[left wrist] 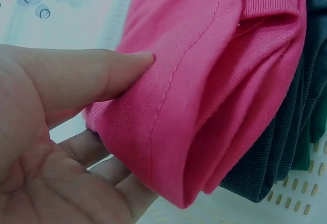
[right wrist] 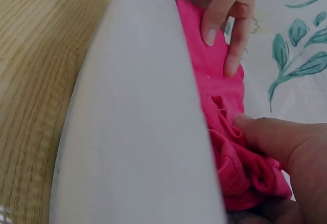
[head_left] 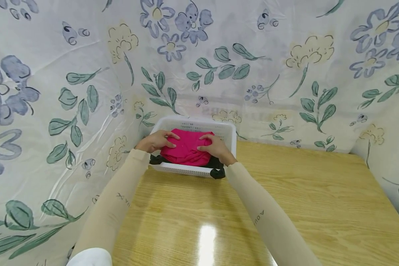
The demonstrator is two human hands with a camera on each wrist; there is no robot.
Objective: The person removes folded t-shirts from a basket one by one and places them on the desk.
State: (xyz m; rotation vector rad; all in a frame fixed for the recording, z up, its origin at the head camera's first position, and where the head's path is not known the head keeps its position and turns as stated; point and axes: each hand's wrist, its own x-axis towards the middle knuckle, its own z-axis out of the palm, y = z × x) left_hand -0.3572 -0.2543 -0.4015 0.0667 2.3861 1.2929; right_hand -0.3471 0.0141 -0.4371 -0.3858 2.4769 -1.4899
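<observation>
A folded pink shirt (head_left: 187, 147) with a stitched hem and a ribbed band lies in a white plastic basket (head_left: 232, 142). My left hand (head_left: 159, 141) grips its left end, the thumb on top and the fingers underneath, as the left wrist view shows. At the opposite end my right hand (head_left: 216, 147) holds the shirt, thumb over the bunched folds; its fingers are mostly hidden below. Dark folded cloth (left wrist: 255, 170) stands beside the pink shirt in the left wrist view, with a strip of green cloth (left wrist: 301, 155) behind it.
The basket has black handles (head_left: 217, 173) and perforated walls. It stands on a wood-grain table (head_left: 286, 192), close to the flower-printed sheet (head_left: 269, 85) that hangs behind and at the left. The basket's pale side (right wrist: 133, 106) fills much of the right wrist view.
</observation>
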